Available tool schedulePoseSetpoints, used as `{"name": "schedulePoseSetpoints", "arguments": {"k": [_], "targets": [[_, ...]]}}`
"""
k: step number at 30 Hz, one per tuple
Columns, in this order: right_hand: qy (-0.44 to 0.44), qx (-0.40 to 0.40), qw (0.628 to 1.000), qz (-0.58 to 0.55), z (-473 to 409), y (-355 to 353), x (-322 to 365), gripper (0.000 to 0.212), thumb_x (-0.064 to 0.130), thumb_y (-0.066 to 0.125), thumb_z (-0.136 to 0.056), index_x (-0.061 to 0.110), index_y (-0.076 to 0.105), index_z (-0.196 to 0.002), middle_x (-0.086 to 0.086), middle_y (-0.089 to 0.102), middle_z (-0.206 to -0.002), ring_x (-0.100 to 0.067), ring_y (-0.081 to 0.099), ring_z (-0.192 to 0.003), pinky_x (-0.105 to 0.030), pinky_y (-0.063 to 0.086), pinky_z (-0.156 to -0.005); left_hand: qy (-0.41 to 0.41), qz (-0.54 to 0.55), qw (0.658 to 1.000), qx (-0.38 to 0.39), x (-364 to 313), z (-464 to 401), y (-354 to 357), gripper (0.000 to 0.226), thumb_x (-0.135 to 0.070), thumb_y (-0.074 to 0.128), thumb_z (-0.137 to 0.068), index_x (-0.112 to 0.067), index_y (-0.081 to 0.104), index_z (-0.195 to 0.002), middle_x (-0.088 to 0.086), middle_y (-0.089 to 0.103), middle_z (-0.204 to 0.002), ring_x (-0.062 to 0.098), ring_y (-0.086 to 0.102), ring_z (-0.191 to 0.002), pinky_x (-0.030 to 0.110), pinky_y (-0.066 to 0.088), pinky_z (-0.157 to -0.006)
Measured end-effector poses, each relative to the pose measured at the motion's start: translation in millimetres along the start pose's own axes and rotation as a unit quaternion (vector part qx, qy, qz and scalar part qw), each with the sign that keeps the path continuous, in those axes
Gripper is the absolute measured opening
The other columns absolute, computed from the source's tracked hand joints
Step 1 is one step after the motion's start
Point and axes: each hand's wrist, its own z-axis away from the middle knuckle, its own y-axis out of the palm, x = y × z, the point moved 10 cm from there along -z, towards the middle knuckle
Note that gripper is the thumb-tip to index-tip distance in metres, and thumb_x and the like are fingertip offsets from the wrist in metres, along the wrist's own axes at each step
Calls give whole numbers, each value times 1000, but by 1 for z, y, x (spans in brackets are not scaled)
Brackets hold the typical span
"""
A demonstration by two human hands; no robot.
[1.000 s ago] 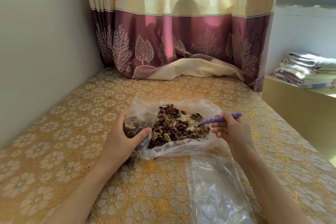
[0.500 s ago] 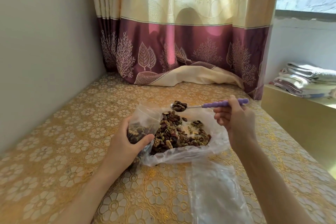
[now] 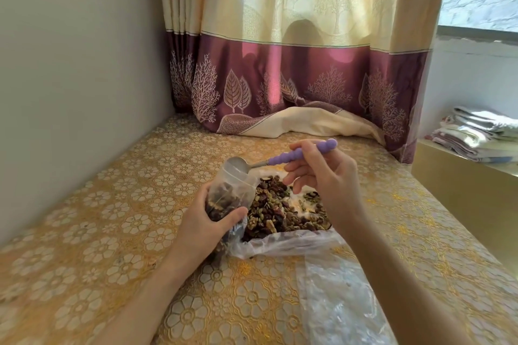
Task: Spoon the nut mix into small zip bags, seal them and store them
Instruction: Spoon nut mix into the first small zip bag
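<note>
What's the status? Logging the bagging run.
Left hand grips small zip bag, part filled. Right hand holds purple-handled spoon, bowl at bag mouth. Nut mix open alongside. Nothing in the way.

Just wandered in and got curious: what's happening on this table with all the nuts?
A person is portioning a nut mix from a big open plastic bag into a small zip bag. The left hand holds the small bag upright, partly filled. The right hand holds a purple-handled spoon, its bowl tipped at the bag's mouth. More clear bags lie nearby.
</note>
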Motion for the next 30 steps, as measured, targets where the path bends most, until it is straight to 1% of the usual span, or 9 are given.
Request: {"name": "schedulePoseSetpoints", "arguments": {"k": [4, 7, 9, 11, 13, 16, 20, 28, 30], "targets": [[2, -54, 998, -43, -2, -24, -3, 27, 10, 42, -99, 4, 64, -85, -9, 72, -73, -18, 62, -55, -22, 49, -47, 6, 10, 1000, -14, -5, 0, -3, 54, -59, 68, -55, -38, 49, -100, -16, 60, -94, -18, 54, -82, 0, 41, -61], [29, -132, 988, -71, 0, -56, -17, 29, 15, 42, -99, 5, 64, -82, -16, 71, -75, -18, 60, -55, -21, 47, -47, 16, 8, 999, -46, -9, 0, -14, 53, -61, 67, -56, -41, 47, -101, -22, 56, -94, -24, 50, -82, 2, 43, -61], [55, -161, 984, -46, 4, -73, -32, 31, 17, 41, -100, 5, 63, -80, -18, 72, -79, -16, 60, -56, -20, 46, -46, 20, -1, 998, -62, -11, 0, -21, 59, -63, 66, -56, -39, 47, -106, -25, 53, -95, -26, 48, -83, 6, 43, -61], [82, -172, 982, 13, 11, -85, -48, 33, 17, 41, -101, 5, 62, -79, -14, 73, -78, -15, 60, -55, -19, 46, -45, 29, -13, 997, -67, -13, 0, -22, 56, -60, 66, -58, -36, 47, -106, -24, 53, -95, -27, 47, -83, 2, 42, -62], [103, -173, 978, 61, 18, -92, -63, 34, 17, 40, -101, 4, 63, -79, -14, 73, -78, -16, 61, -55, -20, 46, -44, 35, -30, 997, -60, -14, 0, -19, 49, -56, 66, -60, -38, 47, -100, -23, 53, -94, -26, 47, -83, -3, 39, -62], [117, -165, 976, 82, 22, -94, -78, 34, 18, 40, -101, 3, 63, -80, -12, 74, -79, -18, 61, -56, -21, 46, -44, 35, -38, 998, -46, -14, 2, -12, 43, -53, 67, -59, -43, 43, -94, -22, 54, -92, -25, 49, -82, -2, 40, -62], [126, -131, 981, 72, 20, -83, -88, 32, 18, 40, -101, 2, 60, -84, -11, 74, -78, -18, 60, -53, -22, 45, -40, 35, -38, 998, -45, -13, 1, -11, 49, -52, 68, -59, -42, 42, -100, -22, 54, -92, -28, 48, -80, -4, 39, -61], [135, -94, 984, 68, 20, -78, -93, 42, 18, 38, -102, -12, 61, -85, -15, 73, -79, -17, 55, -51, -21, 42, -40, 30, -49, 998, -34, -11, -1, -7, 56, -54, 67, -60, -35, 44, -107, -24, 53, -95, -25, 49, -81, -2, 40, -61], [142, -82, 985, 59, 21, -70, -95, 41, 17, 40, -101, -8, 64, -80, -14, 74, -79, -14, 56, -49, -19, 41, -39, 26, -53, 998, -33, -10, -1, -7, 57, -54, 66, -59, -35, 44, -108, -25, 52, -96, -24, 49, -81, -1, 40, -60]]}}
